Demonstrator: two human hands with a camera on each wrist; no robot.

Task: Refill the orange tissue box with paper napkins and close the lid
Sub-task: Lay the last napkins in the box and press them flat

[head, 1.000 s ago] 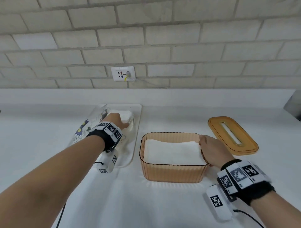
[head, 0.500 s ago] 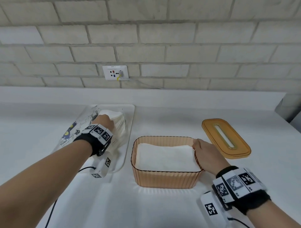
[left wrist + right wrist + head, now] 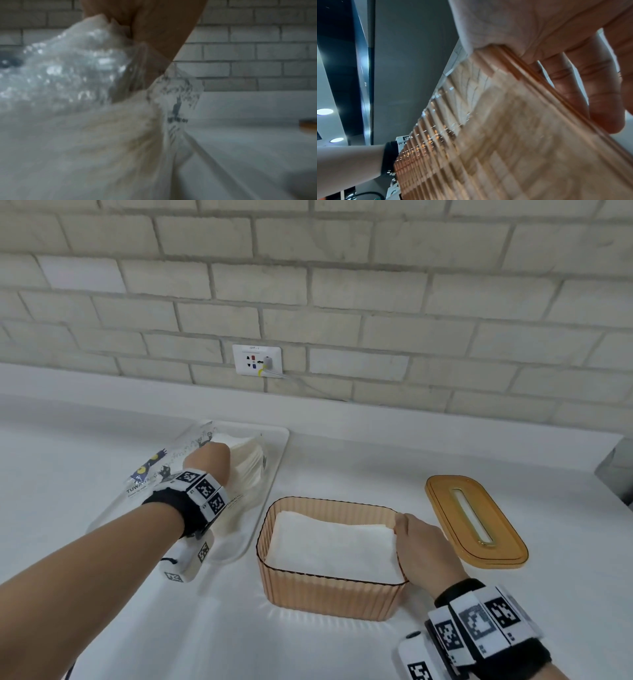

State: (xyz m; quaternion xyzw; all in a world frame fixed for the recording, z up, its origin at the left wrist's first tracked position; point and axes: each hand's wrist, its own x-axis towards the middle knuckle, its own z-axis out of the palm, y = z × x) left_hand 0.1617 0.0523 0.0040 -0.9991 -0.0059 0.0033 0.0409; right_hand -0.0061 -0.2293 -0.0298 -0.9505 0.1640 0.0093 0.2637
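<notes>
The tissue box (image 3: 329, 594) is translucent orange plastic, its walls finely ribbed and glossy. The lid (image 3: 479, 525) is smooth opaque orange plastic. The napkins (image 3: 329, 546) inside look soft, matt white paper. The wrapper (image 3: 72, 65) is crinkled clear glossy film. The bench (image 3: 445, 467) is smooth, matt white.

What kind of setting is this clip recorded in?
Probably a kitchen or pantry counter: a white countertop runs along a pale brick wall with a wall socket, and napkins lie in an orange tissue box on it.
</notes>
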